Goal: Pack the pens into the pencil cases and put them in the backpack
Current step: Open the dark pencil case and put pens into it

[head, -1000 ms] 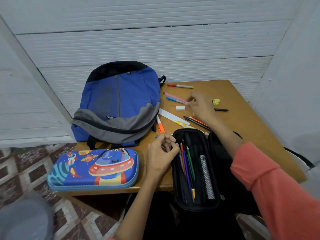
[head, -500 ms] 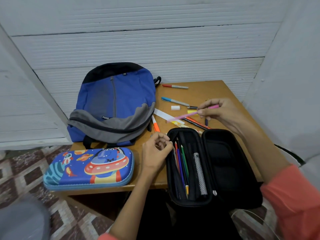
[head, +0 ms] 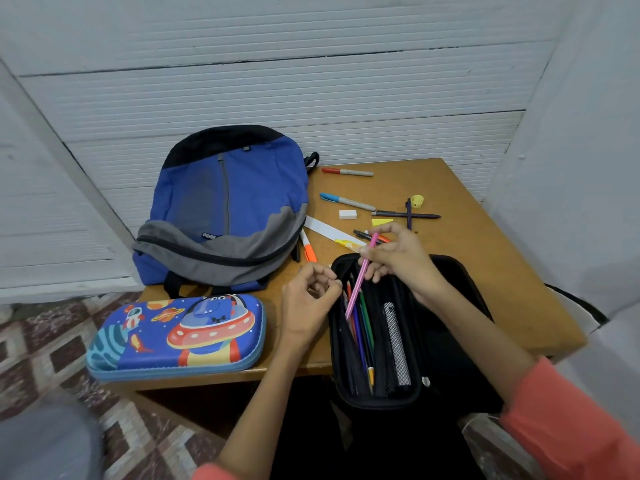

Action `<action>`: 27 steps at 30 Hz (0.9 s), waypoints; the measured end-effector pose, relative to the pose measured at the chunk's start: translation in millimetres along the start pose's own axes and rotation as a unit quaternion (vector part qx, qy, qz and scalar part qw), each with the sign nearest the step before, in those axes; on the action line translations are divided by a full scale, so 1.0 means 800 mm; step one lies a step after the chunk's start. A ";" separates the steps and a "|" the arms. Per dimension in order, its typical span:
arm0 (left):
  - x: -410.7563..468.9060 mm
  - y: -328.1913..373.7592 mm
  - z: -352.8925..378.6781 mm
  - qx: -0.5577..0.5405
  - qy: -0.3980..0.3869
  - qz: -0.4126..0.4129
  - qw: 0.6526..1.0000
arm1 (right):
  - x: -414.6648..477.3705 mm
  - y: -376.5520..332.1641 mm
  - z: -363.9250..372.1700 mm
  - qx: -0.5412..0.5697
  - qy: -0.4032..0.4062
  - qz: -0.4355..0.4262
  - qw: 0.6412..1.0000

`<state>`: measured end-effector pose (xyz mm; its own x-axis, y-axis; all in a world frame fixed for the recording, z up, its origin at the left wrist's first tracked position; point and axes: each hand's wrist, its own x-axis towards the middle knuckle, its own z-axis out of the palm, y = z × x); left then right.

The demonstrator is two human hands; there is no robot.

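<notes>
An open black pencil case lies at the table's near edge with several pens and pencils inside. My right hand pinches a pink pen and slants it tip-down into the case's left half. My left hand grips the case's left rim near its top corner. A closed blue pencil case with a cartoon spaceship lies to the left. The blue and grey backpack lies zipped behind it. Loose pens remain on the table: a red marker, a blue marker, dark pens and an orange marker.
A white eraser, a yellow sharpener, a yellow sticky note and a white ruler lie among the pens on the small wooden table. White walls close in behind and at the right. Patterned floor lies to the left.
My right hand picked the pink pen off the table, carried it toward me and now lowers it into the black case. My left hand stayed on the case's rim.
</notes>
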<state>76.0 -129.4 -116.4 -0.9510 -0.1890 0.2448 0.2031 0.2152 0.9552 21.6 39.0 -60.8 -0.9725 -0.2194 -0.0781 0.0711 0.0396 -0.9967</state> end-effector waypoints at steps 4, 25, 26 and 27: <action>0.000 -0.002 -0.001 0.007 -0.002 0.006 1.000 | -0.009 0.005 0.015 -0.051 -0.047 0.020 0.997; 0.000 -0.004 -0.003 -0.009 -0.011 0.009 1.000 | -0.011 0.017 0.029 -0.300 -0.049 -0.023 0.952; 0.000 -0.004 -0.004 -0.009 -0.010 0.011 1.000 | -0.011 0.017 0.030 -0.317 -0.050 -0.031 0.946; 0.000 -0.004 -0.003 -0.009 -0.009 0.012 1.000 | -0.012 0.017 0.031 -0.336 -0.052 -0.039 0.939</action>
<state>75.9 -132.8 -119.1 -0.9501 -0.1660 0.2641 0.2294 0.2017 0.9522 37.0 17.8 -74.5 -0.9391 -0.3410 -0.0417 -0.1908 0.6186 -0.7622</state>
